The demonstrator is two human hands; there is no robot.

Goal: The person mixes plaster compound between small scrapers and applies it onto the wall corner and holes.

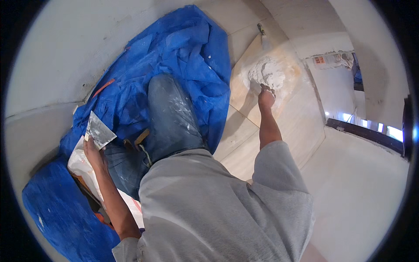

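Observation:
My left hand (94, 147) grips a flat, square metal plate (100, 129) with white smears, by its lower left edge, above the blue sheeting. My right hand (267, 97) reaches to the near edge of a heap of white powder or plaster (269, 72), which lies on a dusty tan board (244, 73) on the floor. The fingers are partly hidden, and whether they hold anything does not show. Beyond the heap, at the board's far edge, lies a tool with a dark handle (261, 28), perhaps a putty knife.
A crumpled blue tarpaulin (183, 39) spreads around my knee along the left wall. More blue sheeting (62, 209) and a white sack (80, 160) lie at lower left. A printed bag (330, 61) is at the right, beyond a low edge. A dark sill (366, 135) runs at right.

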